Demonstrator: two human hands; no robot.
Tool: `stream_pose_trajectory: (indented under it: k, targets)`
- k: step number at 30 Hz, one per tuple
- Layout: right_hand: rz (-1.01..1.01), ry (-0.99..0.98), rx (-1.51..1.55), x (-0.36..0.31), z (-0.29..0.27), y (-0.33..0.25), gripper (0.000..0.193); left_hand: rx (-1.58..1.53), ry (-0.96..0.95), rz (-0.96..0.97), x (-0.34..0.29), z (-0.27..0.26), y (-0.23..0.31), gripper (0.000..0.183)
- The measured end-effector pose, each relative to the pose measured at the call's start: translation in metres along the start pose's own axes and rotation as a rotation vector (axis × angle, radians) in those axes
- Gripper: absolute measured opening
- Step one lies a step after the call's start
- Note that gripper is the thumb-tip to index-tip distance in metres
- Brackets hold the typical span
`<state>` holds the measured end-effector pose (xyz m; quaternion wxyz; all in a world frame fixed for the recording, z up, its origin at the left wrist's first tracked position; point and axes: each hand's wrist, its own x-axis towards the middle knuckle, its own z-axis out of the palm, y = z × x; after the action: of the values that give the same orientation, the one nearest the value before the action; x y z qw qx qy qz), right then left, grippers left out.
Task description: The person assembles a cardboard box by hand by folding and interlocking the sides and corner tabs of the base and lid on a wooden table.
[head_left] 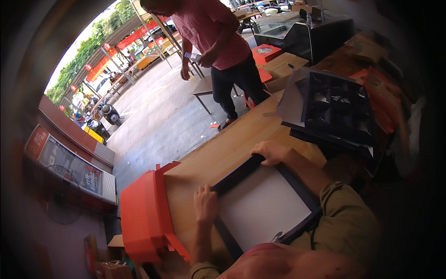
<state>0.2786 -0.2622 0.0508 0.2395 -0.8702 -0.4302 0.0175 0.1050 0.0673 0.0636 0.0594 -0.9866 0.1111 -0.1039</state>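
Note:
A shallow dark navy cardboard box [238,176] with a white inside bottom lies open side up on the wooden table, close to my body. My left hand [206,203] grips its far left corner, fingers over the dark wall. At the far right corner my right hand [272,153] is closed round the wall's top edge. A small pale loose bit [277,236] shows at the near wall of the box; I cannot make out what it is.
Folded red cardboard [145,216] sits at the table's left. On the right lie dark compartment trays [341,104] and red packaging [382,100]. An opened brown carton [285,65] stands farther back. Beyond the table a person in a pink shirt [213,35] stands holding a small object.

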Motion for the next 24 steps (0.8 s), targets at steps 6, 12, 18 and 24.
stream_pose_trajectory:
  k: [6, 12, 18, 24]
  targets:
    - [0.048, -0.081, -0.114, -0.002, -0.009, -0.012, 0.066, -0.022, 0.019, 0.011, 0.0, -0.001, -0.001, 0.014]
    - [0.163, -0.018, -0.42, -0.002, 0.017, -0.033, 0.069, -0.02, 0.025, -0.02, 0.002, 0.002, 0.002, 0.012]
    - [0.134, -0.027, -0.287, -0.003, 0.017, -0.017, 0.065, -0.032, 0.056, -0.013, 0.001, 0.002, 0.002, 0.011]
    - [0.138, -0.059, -0.043, -0.004, -0.007, -0.004, 0.052, -0.056, 0.041, -0.005, 0.0, 0.0, -0.002, 0.009]
